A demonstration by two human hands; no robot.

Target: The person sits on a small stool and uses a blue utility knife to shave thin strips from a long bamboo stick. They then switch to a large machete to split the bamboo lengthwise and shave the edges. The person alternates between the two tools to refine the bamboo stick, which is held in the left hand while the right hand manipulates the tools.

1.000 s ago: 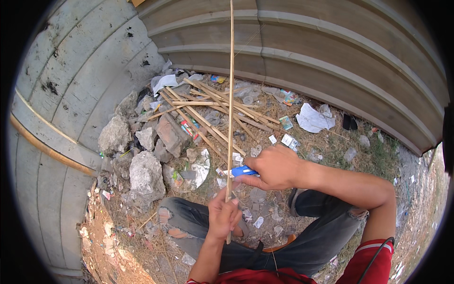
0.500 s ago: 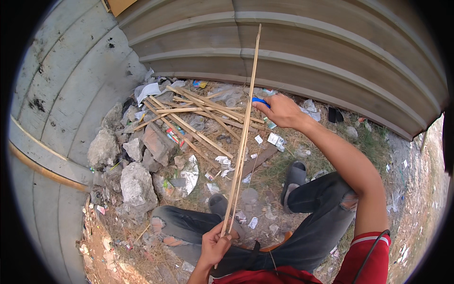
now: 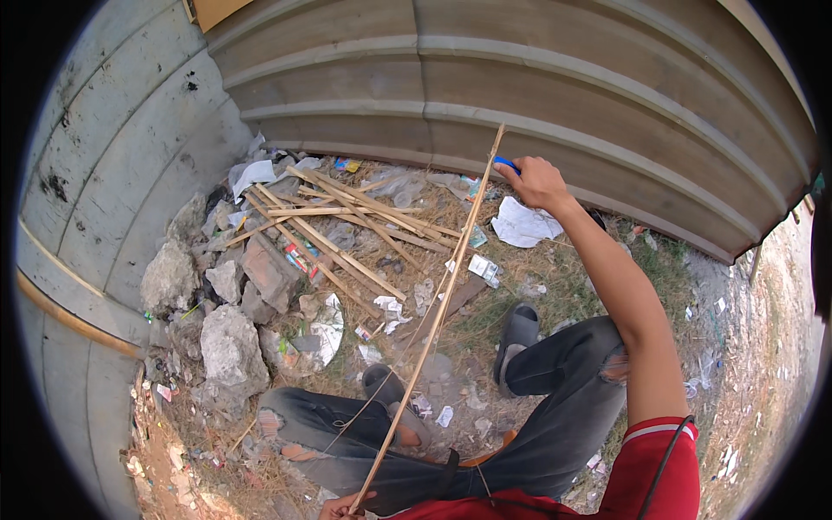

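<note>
A long, thin wooden strip (image 3: 431,331) slants up from the lower edge toward the metal wall. Its lower end is in my left hand (image 3: 348,505), which is closed on it and partly cut off by the frame's edge. Near the strip's upper end, my right hand (image 3: 541,183) is closed on a small blue-handled tool (image 3: 507,164). The tool touches or nearly touches the strip; its working end cannot be made out. A thin, frayed sliver (image 3: 374,396) hangs beside the strip, across my left leg.
Several pale wooden strips (image 3: 335,214) lie piled ahead of me. Rocks (image 3: 232,351) stand at the left, by a grey panel wall (image 3: 130,165). A ribbed metal wall (image 3: 555,91) rises beyond. Paper (image 3: 524,224) and other litter cover the ground around my sandals (image 3: 518,334).
My left hand has shifted down and left toward the frame's edge, and the strip's top has dropped and swung right. My right hand appears farther right. The sliver now hangs apart from the strip.
</note>
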